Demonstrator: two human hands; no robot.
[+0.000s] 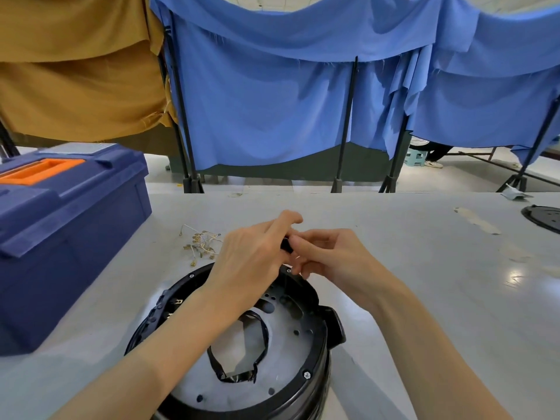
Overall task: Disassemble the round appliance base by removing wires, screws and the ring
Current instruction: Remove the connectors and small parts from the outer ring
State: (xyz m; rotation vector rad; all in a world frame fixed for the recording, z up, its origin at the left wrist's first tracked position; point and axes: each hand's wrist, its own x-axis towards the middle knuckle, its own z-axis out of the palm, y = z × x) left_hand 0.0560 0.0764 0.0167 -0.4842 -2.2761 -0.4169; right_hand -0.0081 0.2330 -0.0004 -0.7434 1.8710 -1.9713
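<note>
The round black appliance base (315,356) stands upside down at the near edge of the table, its white inner plate showing a jagged cut-out and several holes. A screw (306,374) sits in its black ring at the lower right. My left hand (251,256) and my right hand (330,256) meet just above the far rim. Between their fingertips is a small black part (286,244), pinched by both hands. What the part is cannot be told. A heap of thin wires with brass terminals (201,242) lies on the table to the left.
A dark blue toolbox (69,231) with an orange handle stands at the left. A black round plate (544,218) lies at the table's right edge. A strip of tape (477,220) sticks to the grey tabletop (424,268). Blue and brown cloth screens hang behind.
</note>
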